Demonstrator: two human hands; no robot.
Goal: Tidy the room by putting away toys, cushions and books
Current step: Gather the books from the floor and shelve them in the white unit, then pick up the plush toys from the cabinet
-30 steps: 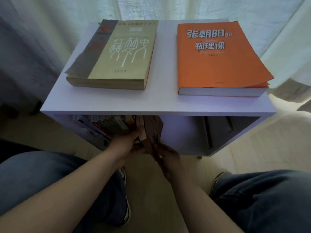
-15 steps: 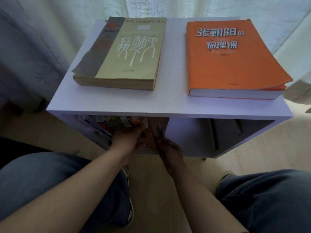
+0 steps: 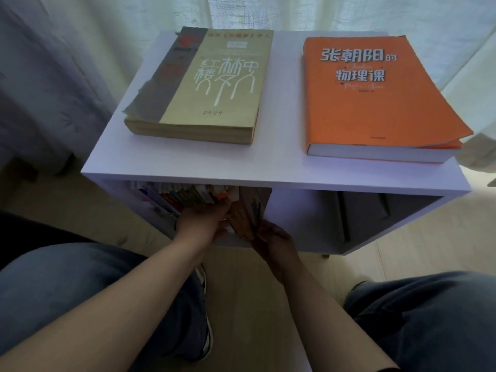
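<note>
Centrally in the head view, the left hand [image 3: 204, 218] presses extended fingers against the row of books [image 3: 188, 196] in the white cabinet's [image 3: 268, 178] left compartment. The right hand [image 3: 273, 240] grasps a brown book [image 3: 255, 208] just beside that row. In the upper frame, a tan book [image 3: 214, 84] and an orange book [image 3: 375, 89] lie flat on top, apart.

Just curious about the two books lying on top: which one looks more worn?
The yellow book on the left: its grey spine edge is frayed and its pages yellowed. The orange book beside it has clean white pages.
</note>
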